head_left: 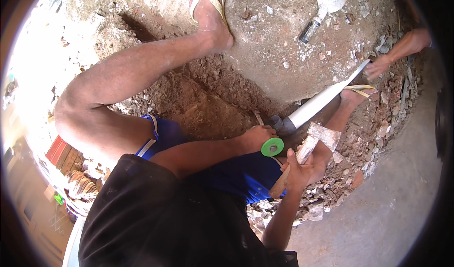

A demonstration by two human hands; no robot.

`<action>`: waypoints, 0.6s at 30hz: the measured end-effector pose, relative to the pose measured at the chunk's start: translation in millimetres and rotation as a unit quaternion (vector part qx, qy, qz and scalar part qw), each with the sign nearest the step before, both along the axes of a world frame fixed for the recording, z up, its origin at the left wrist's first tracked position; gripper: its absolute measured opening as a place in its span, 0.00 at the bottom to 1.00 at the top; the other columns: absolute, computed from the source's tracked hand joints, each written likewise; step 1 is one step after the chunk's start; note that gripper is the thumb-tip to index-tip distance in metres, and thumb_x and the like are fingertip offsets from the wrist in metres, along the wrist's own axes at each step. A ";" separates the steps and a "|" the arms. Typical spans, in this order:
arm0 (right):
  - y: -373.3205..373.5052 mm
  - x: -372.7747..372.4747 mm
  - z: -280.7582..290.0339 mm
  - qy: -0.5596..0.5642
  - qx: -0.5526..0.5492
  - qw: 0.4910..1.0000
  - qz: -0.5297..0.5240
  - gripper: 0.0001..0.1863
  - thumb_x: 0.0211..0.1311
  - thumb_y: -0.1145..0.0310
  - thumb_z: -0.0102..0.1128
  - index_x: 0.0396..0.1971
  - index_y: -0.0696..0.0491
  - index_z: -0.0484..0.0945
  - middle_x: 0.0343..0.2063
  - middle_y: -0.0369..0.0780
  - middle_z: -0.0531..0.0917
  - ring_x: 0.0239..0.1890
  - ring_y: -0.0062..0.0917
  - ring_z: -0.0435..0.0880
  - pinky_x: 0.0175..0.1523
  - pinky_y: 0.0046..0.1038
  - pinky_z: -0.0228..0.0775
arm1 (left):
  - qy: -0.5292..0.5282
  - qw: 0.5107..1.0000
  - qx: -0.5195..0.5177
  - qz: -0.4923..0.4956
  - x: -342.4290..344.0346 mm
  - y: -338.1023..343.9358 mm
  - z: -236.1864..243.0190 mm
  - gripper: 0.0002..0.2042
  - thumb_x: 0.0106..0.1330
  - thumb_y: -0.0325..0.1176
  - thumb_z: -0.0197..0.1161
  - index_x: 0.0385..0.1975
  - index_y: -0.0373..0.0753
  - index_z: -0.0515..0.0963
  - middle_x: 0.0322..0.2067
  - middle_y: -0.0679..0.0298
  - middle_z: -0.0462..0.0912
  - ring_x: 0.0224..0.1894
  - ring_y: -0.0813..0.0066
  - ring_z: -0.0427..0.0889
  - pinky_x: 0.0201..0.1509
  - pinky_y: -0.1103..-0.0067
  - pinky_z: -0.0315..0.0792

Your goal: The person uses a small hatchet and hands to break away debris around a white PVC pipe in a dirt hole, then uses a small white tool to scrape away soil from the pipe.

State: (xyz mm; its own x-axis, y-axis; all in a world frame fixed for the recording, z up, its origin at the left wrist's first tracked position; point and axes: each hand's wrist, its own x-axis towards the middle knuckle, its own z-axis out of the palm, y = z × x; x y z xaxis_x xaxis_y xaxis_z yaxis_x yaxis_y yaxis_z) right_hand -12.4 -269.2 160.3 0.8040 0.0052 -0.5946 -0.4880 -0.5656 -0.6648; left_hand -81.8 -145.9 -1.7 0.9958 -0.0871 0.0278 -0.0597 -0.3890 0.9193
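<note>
Left hand [259, 138] closed round chisel-like tool [258, 119], green disc guard [272, 146] at one end, narrow end toward brown soil [203, 111]. Right hand [300, 171] gripping wooden-handled hammer [307, 149], blocky head near white pipe [321, 97]. Pipe slanted, lower end at dark grey fitting [284, 125]; co-worker's hand [377, 67] at upper end. Round-bladed trowel [330, 1] on ground [265, 40].

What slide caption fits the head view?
Left hand grips a metal chisel with round green guard, right hand a wooden-handled, block-headed metal hammer, near a white plastic pipe.
</note>
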 end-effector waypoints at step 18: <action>4.2 2.3 -4.9 0.000 0.003 1.000 0.016 0.23 0.59 0.67 0.72 0.47 0.61 0.72 0.25 0.39 0.79 0.18 0.18 0.75 0.21 0.20 0.71 | 0.020 0.999 -0.043 0.000 -2.2 0.3 -13.6 0.12 0.55 0.31 0.65 0.40 0.43 0.81 0.40 0.62 0.82 0.45 0.63 0.83 0.45 0.70 0.80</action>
State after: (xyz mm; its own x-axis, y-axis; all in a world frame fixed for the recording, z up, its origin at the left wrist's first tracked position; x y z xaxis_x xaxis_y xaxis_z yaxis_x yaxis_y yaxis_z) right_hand -10.1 -265.0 155.4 0.8039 0.0344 -0.5938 -0.4691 -0.5771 -0.6685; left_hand -84.1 -145.6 -15.3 0.9963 -0.0859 -0.0046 -0.0221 -0.3079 0.9512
